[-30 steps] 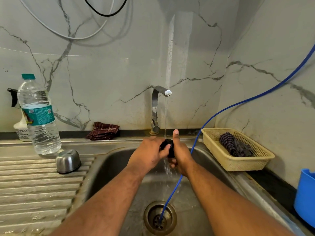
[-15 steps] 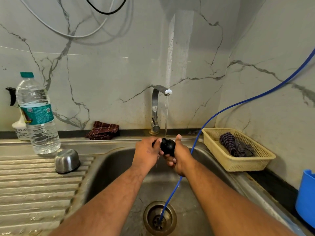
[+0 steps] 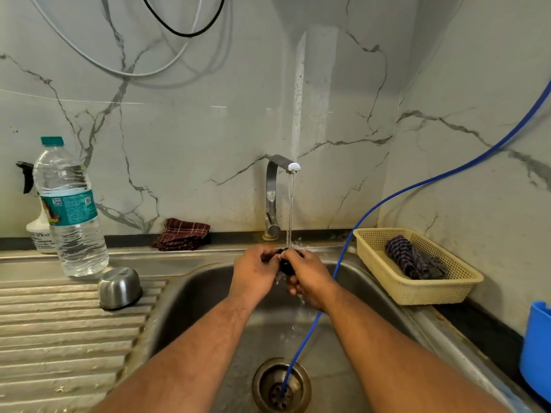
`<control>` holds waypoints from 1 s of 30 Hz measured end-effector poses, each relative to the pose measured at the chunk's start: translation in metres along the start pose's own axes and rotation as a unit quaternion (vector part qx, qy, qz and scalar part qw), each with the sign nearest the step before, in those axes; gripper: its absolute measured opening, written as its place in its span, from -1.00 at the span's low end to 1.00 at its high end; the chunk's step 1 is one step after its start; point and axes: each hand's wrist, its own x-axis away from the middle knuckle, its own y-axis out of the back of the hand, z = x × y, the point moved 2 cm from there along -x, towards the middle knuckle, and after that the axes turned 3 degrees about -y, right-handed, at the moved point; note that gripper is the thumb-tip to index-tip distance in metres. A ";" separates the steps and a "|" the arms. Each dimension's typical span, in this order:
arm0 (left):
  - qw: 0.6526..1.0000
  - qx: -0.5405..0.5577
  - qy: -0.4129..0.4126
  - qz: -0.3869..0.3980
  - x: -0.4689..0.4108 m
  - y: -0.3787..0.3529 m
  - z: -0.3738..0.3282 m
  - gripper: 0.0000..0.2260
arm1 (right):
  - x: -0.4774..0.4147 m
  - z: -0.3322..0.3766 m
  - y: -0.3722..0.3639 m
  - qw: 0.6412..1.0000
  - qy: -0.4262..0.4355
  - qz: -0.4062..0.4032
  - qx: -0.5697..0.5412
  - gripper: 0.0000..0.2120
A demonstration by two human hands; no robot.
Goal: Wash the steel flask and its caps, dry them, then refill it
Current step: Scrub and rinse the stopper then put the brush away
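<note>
Stainless steel all along the worktop: a deep sink basin (image 3: 208,296) in the middle, a ribbed draining board (image 3: 59,338) to its left. Pale marble wall (image 3: 208,129) with grey veins behind and to the right, meeting in a corner. Strip of black counter (image 3: 483,329) along the right side of the sink.

At the back rim, an angular steel tap (image 3: 272,198), running, with a thin stream of water (image 3: 290,210) falling straight onto the hands. Over the back of the basin, left hand (image 3: 253,277) and right hand (image 3: 310,281) close together, both with fingers curled round a small black flask cap (image 3: 286,265) held directly under the stream. Most of the cap hidden by the fingers.

On the draining board, near the basin's left edge, a rounded steel cup-shaped cap (image 3: 120,287), mouth down. Behind it a clear plastic water bottle (image 3: 70,210) with teal lid and label, upright, water inside. Behind that, a white spray bottle (image 3: 38,234) with a black trigger, mostly hidden. Folded dark red checked cloth (image 3: 182,234) on the ledge against the wall, left of the tap.

Thin blue hose (image 3: 417,186) coming down from the upper right, running just beside the right hand and behind the right wrist, end in the round drain (image 3: 281,386). Right of the sink, a yellow plastic mesh basket (image 3: 417,290) holding a dark striped cloth (image 3: 411,257). Blue plastic container (image 3: 536,347) cut off at the right edge. High on the wall, a looped white cable (image 3: 119,70) and a black cable (image 3: 185,32).
</note>
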 end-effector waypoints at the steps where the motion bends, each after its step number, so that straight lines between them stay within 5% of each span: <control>1: 0.999 -0.031 -0.014 0.003 0.001 0.000 0.000 -0.86 | 0.002 0.000 0.002 0.998 0.009 -0.010 0.064 -0.75; 6: 0.995 -0.075 -0.060 0.011 0.002 0.001 -0.008 -0.89 | 0.006 0.007 0.009 0.984 0.019 0.014 0.176 -0.66; 11: 0.996 -0.080 -0.016 0.027 -0.003 0.010 -0.002 -0.95 | 0.015 0.013 0.011 0.966 0.048 -0.001 0.255 -0.71; 17: 0.998 0.025 0.059 -0.005 -0.005 0.011 0.001 -0.88 | 0.001 0.000 0.006 0.995 0.065 0.000 0.072 -0.58; 24: 0.995 0.038 0.085 -0.021 -0.001 0.007 0.003 -0.82 | -0.001 -0.004 0.004 0.995 0.053 0.013 -0.079 -0.67; 30: 0.985 0.007 0.138 0.102 0.007 -0.001 0.018 -0.84 | -0.002 -0.002 0.009 0.982 0.128 -0.047 0.132 -0.65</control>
